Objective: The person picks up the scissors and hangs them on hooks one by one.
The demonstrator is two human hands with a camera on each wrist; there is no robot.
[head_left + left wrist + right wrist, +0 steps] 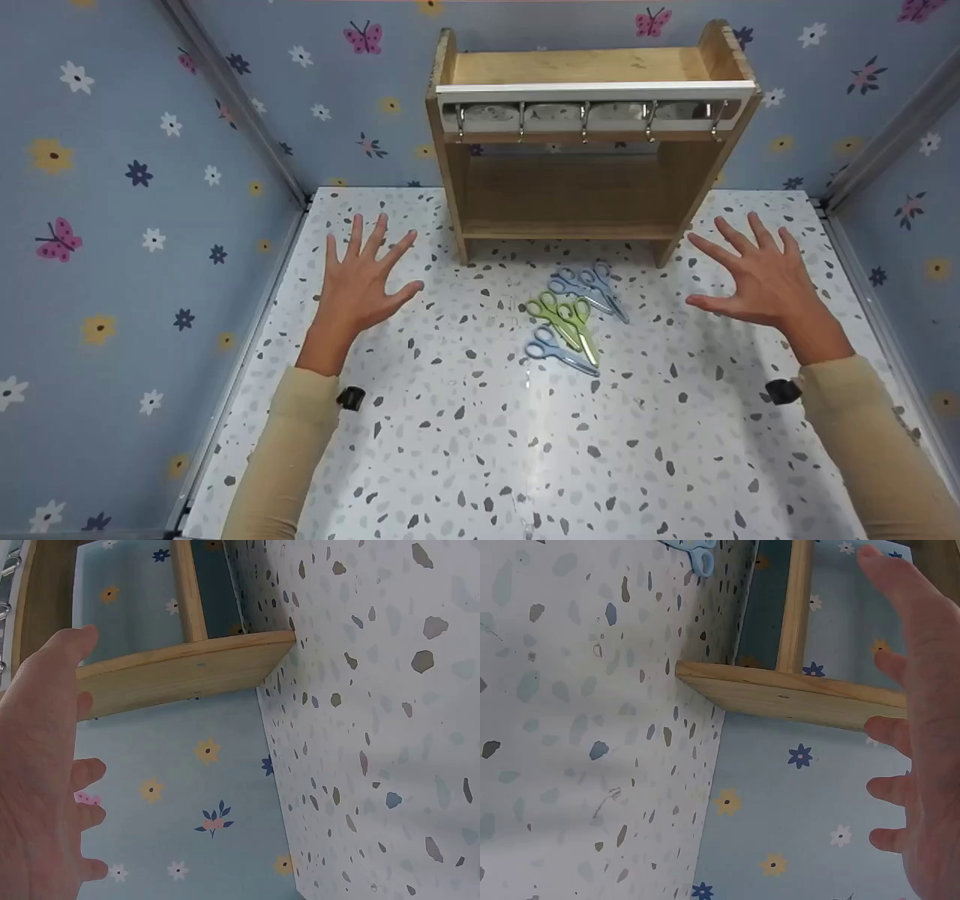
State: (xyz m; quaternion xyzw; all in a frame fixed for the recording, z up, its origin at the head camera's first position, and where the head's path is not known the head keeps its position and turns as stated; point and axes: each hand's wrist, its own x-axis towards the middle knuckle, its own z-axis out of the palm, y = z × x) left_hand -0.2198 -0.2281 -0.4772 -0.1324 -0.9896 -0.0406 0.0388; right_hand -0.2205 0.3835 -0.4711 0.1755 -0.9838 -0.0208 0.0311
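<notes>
My left hand (358, 289) is held out over the left part of the speckled tabletop, fingers spread and straight, holding nothing. On the other side my right hand (769, 281) has its fingers spread the same way, with nothing in it. Between the hands, several pairs of scissors lie in a loose overlapping pile: blue scissors (546, 346) at the front, green scissors (577, 319) in the middle and more blue scissors (570, 283) behind. In the right wrist view, a bit of blue scissors handle (700, 561) shows at the top edge.
A wooden rack (570, 231) with an upper shelf and a row of metal hooks (584, 120) stands at the back, behind the scissors. Flower-patterned walls (150, 300) enclose the white speckled tabletop (465, 450) at the left, back and right.
</notes>
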